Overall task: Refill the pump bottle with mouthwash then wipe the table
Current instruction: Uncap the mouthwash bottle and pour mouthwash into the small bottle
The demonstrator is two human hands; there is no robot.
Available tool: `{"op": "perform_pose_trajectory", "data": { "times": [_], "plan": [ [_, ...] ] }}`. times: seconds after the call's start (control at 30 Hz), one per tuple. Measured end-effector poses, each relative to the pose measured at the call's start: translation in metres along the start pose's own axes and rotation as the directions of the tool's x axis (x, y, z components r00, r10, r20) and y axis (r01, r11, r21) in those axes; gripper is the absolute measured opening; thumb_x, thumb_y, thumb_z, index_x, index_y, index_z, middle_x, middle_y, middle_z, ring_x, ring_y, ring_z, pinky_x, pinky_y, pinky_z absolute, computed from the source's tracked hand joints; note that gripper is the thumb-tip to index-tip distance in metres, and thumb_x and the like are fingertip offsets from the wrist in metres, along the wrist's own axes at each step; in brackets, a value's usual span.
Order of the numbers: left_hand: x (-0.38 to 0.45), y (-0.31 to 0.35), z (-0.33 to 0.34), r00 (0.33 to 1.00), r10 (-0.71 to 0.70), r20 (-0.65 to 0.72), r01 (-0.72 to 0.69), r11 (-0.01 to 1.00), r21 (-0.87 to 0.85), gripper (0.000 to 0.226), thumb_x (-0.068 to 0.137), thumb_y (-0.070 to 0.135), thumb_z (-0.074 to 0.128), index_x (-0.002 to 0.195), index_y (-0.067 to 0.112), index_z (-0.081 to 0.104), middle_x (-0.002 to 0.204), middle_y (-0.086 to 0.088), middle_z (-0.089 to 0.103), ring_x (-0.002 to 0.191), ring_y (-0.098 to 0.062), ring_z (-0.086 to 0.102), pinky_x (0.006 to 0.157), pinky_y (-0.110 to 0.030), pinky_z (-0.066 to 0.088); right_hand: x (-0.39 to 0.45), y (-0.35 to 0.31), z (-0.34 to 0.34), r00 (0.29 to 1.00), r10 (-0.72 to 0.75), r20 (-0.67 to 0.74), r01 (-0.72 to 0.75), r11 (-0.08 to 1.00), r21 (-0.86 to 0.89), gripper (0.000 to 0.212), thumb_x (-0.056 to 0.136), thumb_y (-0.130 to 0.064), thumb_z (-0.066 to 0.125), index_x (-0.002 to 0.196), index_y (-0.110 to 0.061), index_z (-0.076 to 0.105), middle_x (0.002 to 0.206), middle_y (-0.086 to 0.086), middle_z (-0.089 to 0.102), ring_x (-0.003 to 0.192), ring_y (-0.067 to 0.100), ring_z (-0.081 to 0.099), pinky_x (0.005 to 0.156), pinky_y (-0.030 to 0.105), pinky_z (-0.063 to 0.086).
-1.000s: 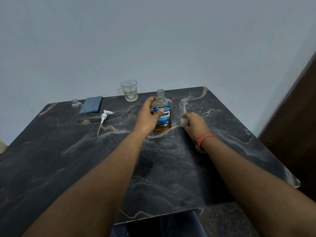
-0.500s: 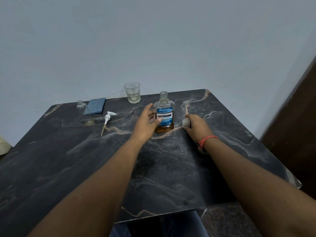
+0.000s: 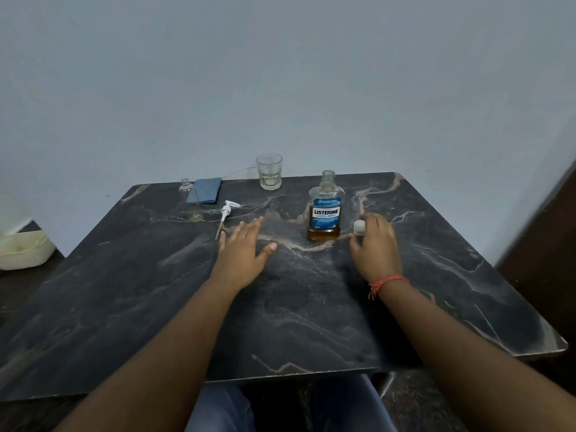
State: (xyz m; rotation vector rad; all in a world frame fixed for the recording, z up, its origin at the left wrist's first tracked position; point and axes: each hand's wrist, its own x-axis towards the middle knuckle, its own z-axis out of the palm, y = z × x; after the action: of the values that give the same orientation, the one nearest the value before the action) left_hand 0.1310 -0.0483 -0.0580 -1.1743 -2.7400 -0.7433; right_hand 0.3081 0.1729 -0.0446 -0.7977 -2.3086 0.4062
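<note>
Head view
Table [image 3: 311, 322]: dark marble-patterned top; its near edge runs across the bottom, the right edge slants away toward a rounded far right corner, and the far edge meets the pale wall.
Open room: the whole near half of the top is bare except for the two forearms; the left side near the hands is bare too.
Left hand [image 3: 243, 254]: flat, palm down, fingers spread wide, holding nothing, left of the bottle and apart from it.
Right hand [image 3: 375, 244]: curled around a small white cap [image 3: 359, 227], just right of the bottle; a red thread is tied at the wrist.
Mouthwash bottle [image 3: 325, 210]: upright at centre right, neck uncapped, clear plastic with a blue label, amber liquid only low in the base.
Pump bottle [image 3: 188, 198]: small, clear, upright, mouth open, far left.
Pump head [image 3: 226, 212]: white, lying on the top with its tube pointing near, just beyond the left fingertips.
Cloth [image 3: 204, 190]: blue, folded, beside the pump bottle at the far edge.
Glass [image 3: 269, 171]: clear tumbler, far centre.
</note>
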Motion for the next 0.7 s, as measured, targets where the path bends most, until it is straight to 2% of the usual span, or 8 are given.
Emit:
{"op": "perform_pose_trajectory", "data": {
  "times": [0.1, 0.23, 0.47, 0.7],
  "plan": [
    [-0.016, -0.026, -0.01, 1.0, -0.013, -0.004, 0.013, 0.99, 0.141, 0.075, 0.099, 0.066, 0.032, 0.161, 0.03, 0.012, 0.169, 0.005, 0.019, 0.157, -0.02, 0.006, 0.123, -0.06, -0.003, -0.024, -0.022, 0.007, 0.994, -0.091, 0.052, 0.093, 0.995, -0.043, 0.043, 0.088, -0.035, 0.062, 0.125, -0.016, 0.049, 0.128, 0.003, 0.053, 0.121, 0.02, 0.048, 0.107, 0.04, 0.043],
    [-0.033, -0.051, -0.028, 0.995, -0.102, -0.02, 0.104, 0.972, 0.209, 0.077, 0.098, 0.068, 0.026, 0.162, 0.028, 0.008, 0.17, 0.006, 0.012, 0.157, -0.024, 0.001, 0.122, -0.063, -0.004, -0.042, -0.058, 0.02, 0.965, -0.231, 0.125, 0.241, 0.968, -0.07, 0.051, 0.087, -0.041, 0.061, 0.129, -0.015, 0.049, 0.133, 0.005, 0.052, 0.124, 0.022, 0.047, 0.109, 0.038, 0.04],
    [-0.038, -0.092, -0.055, 0.97, -0.244, -0.006, 0.239, 0.942, 0.234, 0.079, 0.1, 0.067, 0.024, 0.162, 0.025, 0.001, 0.171, 0.005, 0.003, 0.157, -0.024, -0.005, 0.122, -0.062, -0.005, -0.041, -0.108, 0.043, 0.932, -0.284, 0.224, 0.297, 0.955, -0.026, 0.058, 0.091, -0.047, 0.057, 0.137, -0.016, 0.043, 0.146, 0.007, 0.043, 0.135, 0.022, 0.039, 0.114, 0.037, 0.035],
    [-0.005, -0.128, -0.057, 0.96, -0.28, 0.0, 0.273, 0.935, 0.228, 0.08, 0.101, 0.066, 0.027, 0.163, 0.02, 0.003, 0.171, 0.001, 0.006, 0.157, -0.025, -0.001, 0.123, -0.059, -0.002, -0.022, -0.126, 0.077, 0.898, -0.272, 0.346, 0.312, 0.948, -0.064, 0.062, 0.091, -0.052, 0.054, 0.14, -0.018, 0.04, 0.153, 0.009, 0.035, 0.14, 0.025, 0.035, 0.115, 0.04, 0.034]
  ]
}}
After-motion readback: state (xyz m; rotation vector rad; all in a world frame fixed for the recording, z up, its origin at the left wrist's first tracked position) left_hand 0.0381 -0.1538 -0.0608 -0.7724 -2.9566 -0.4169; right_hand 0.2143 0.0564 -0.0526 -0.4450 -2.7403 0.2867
